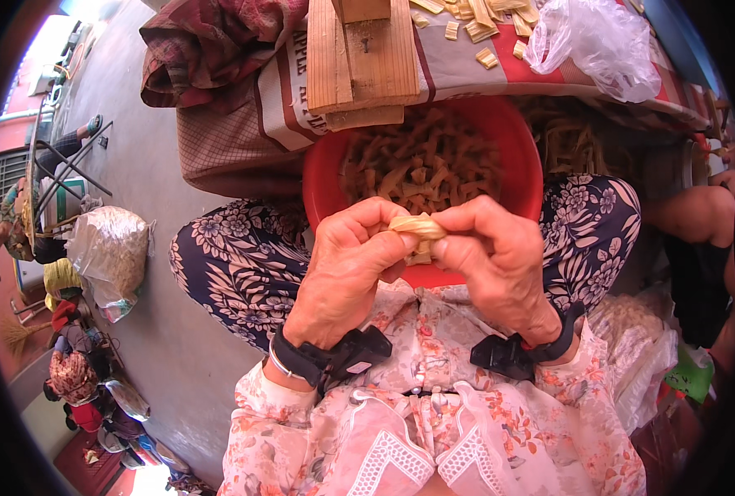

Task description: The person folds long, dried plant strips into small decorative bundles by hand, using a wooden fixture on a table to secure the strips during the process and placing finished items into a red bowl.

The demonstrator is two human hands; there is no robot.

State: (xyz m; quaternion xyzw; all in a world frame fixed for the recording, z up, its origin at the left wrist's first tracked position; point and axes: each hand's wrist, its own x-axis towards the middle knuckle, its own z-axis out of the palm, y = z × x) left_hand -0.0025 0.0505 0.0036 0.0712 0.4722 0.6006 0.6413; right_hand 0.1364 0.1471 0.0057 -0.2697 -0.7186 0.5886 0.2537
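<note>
1. Folded plant-fibre strip (415,225): pale yellow, held above the near part of the red basin. Its upper band has its long axis running left to right, nearly level; a shorter section extends from beneath it toward the near side.
2. Left hand (338,266): thumb and index finger pinch the strip's left end; the remaining fingers are curled.
3. Right hand (504,256): thumb and index finger grip the right end, fingertips directed left, opposite those of the left hand.
4. Red basin (528,178): between the knees, on the far side of the hands, holding many tan folded pieces (421,157) lying in mixed directions.
5. Wooden block stand (326,70): at the far edge of the basin, against a cloth-covered table (227,149).
6. Cut strip pieces (486,58): on the table, far right, beside a crumpled clear plastic bag (603,50).
</note>
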